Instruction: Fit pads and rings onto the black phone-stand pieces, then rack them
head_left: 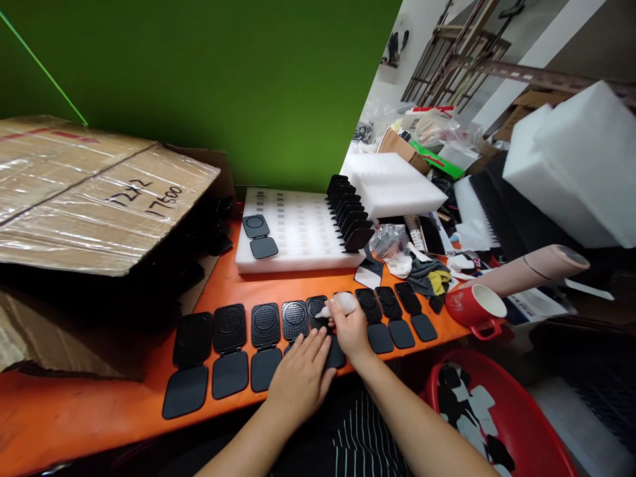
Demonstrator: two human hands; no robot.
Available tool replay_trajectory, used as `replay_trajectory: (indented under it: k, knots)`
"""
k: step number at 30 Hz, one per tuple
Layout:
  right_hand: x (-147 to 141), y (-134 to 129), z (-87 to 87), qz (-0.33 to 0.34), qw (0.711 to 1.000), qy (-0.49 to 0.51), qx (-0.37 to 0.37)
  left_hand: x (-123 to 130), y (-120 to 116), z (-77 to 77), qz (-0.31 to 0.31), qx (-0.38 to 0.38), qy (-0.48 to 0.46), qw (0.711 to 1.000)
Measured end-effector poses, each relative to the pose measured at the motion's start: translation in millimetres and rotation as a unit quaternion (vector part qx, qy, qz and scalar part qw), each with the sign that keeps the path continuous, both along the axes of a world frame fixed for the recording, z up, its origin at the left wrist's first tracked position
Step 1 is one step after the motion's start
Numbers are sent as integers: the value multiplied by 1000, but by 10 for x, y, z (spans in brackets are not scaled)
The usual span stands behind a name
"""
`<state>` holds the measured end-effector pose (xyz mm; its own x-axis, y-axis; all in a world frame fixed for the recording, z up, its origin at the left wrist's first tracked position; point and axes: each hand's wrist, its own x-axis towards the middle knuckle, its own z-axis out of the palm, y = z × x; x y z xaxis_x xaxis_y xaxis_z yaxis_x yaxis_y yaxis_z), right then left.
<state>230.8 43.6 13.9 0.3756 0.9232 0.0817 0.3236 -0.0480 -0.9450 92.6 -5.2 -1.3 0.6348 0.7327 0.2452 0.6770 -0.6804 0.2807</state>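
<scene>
A row of black hinged two-panel pieces (229,329) lies opened out along the orange table, with ribbed upper panels and smooth lower ones. My right hand (352,331) grips a small translucent squeeze bottle (344,305), tilted with its nozzle pointing left. The nozzle tip is over the ribbed panel of a middle piece (317,306); whether it touches cannot be made out. My left hand (302,371) lies flat with fingers stretched out over the lower panels just below the nozzle, partly hiding them.
Behind the row, a white foam block (298,228) carries one opened piece (259,236) and several upright black pieces (350,212). A large cardboard box (99,192) stands left. On the right are a red mug (460,306), a pink bottle (531,270) and a red basin (527,411).
</scene>
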Motion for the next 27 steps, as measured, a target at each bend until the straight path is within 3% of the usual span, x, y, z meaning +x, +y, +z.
replay_trajectory:
  k: [4, 9, 16, 21, 24, 27]
  knots:
    - [-129, 154, 6, -5, 999, 47, -5, 2, 0, -14, 5, -10, -18, 1000]
    - [-285, 297, 44, 21, 999, -49, 8, 3, 1, -12, 5, -29, -30, 999]
    - [-276, 241, 82, 49, 989, -135, 18, 1, 0, -23, 3, -43, -44, 998]
    - [-260, 168, 50, 15, 999, -44, -11, -1, 1, -10, 1, -47, -42, 998]
    - [-309, 130, 37, 54, 996, 49, -45, 3, 0, 10, 2, -52, -50, 997]
    - [-376, 107, 41, 82, 994, 29, -64, 9, 0, 22, 7, -54, -64, 996]
